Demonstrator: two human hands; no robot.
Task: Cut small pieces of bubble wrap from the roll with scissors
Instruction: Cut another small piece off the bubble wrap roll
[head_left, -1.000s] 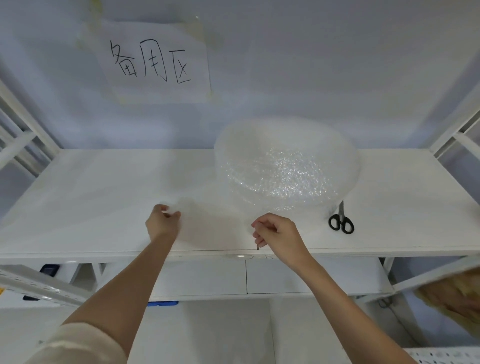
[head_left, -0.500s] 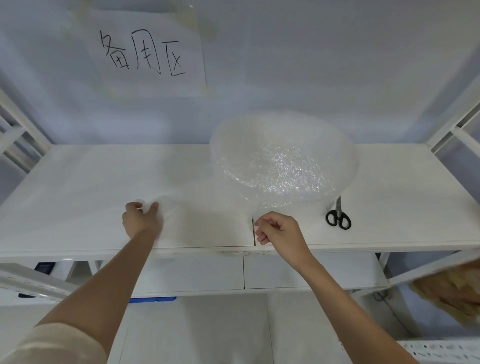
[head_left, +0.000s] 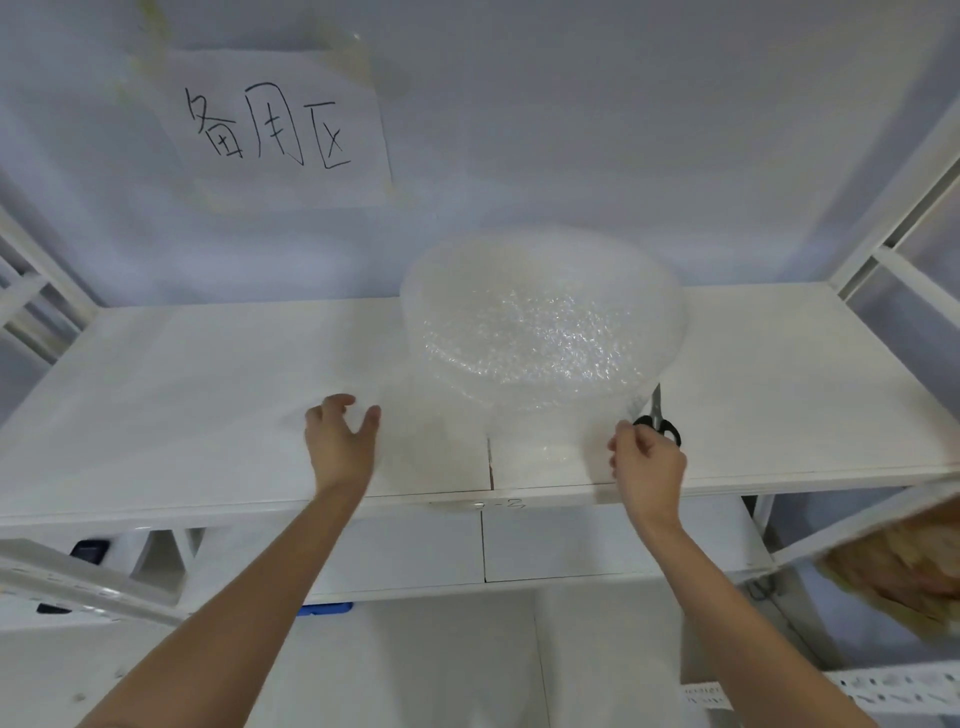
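Head view puts me right over the white shelf, and the bubble wrap roll stands on end at the middle of it, with a loose sheet drawn out toward the front edge. My left hand lies spread on the sheet's left part, fingers released and pressing flat, gripping nothing. My right hand has a clenched pinch on the sheet's right edge, thumb against fingertips. The scissors lie on the shelf just behind that hand, partly tucked against the foot of the roll, and nobody holds them.

Now the risks, as I judge them. To cut, one hand has to let go for the scissors, and the film looks light and springy; released, it may curl back toward the roll or slide off the front edge. A hard tug from the pinch could tip or drag the roll, since it only stands loose. The sheet is nearly invisible against white, so its true edge is hard to read, and a cut could run crooked or oversized.
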